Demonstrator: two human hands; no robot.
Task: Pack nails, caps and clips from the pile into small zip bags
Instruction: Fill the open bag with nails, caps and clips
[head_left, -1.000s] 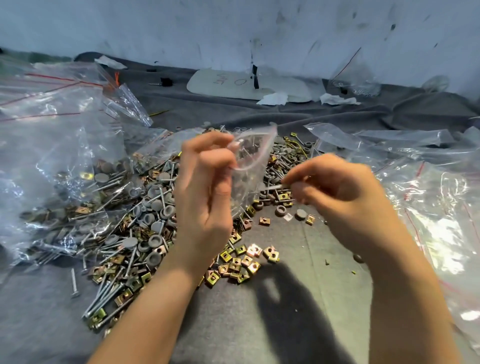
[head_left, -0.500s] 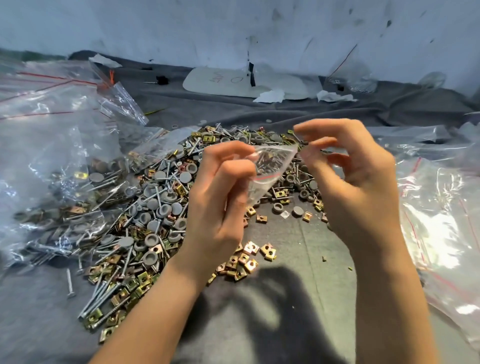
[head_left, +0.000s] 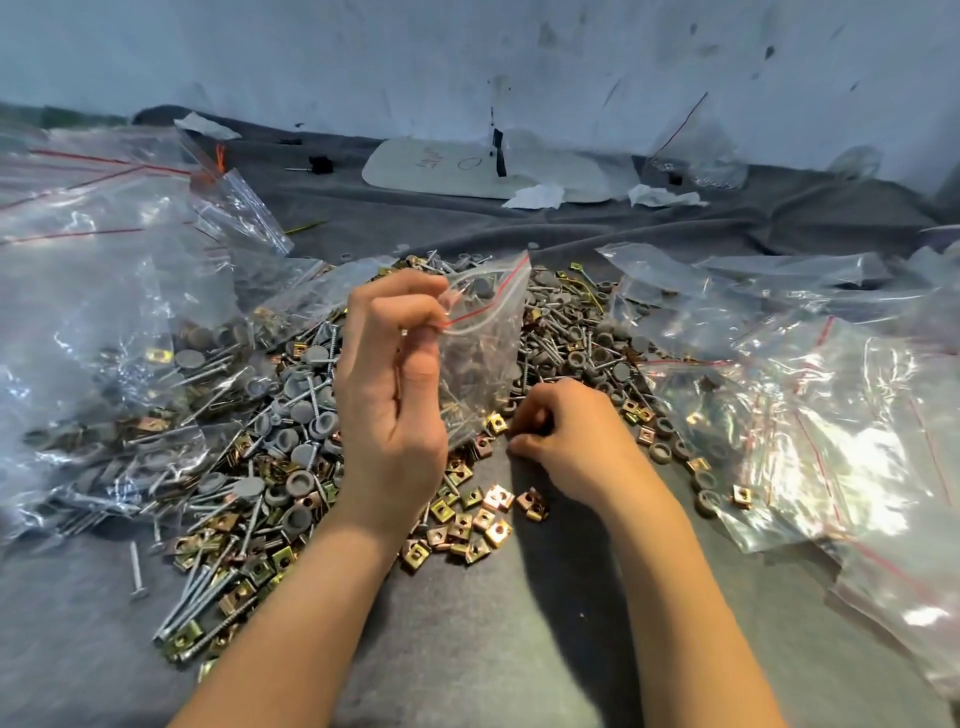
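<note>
The left hand (head_left: 389, 395) is raised, thumb and fingers pinching one lip of a small clear zip bag (head_left: 485, 358) with a red seal line. This leaves the mouth gaping toward one o'clock and the body hanging free to take parts. A few pieces seem to lie inside, though the plastic blurs them. The right hand (head_left: 569, 431), at four o'clock of the bag and just below it, is down on the cloth, its fingers curled narrow at the pile's edge beside a square brass clip (head_left: 496, 423). Whether it already pinches one I cannot tell. Working this close under the bag keeps each lift short, I judge. The pile (head_left: 291, 415) of long steel nails (head_left: 202, 603), round grey plastic caps (head_left: 317, 358) and brass clips spreads from nine to one o'clock of the hands on a dark grey cloth (head_left: 519, 649). Large crinkled clear bags lie at ten o'clock (head_left: 104, 291) and three o'clock (head_left: 831, 415).
</note>
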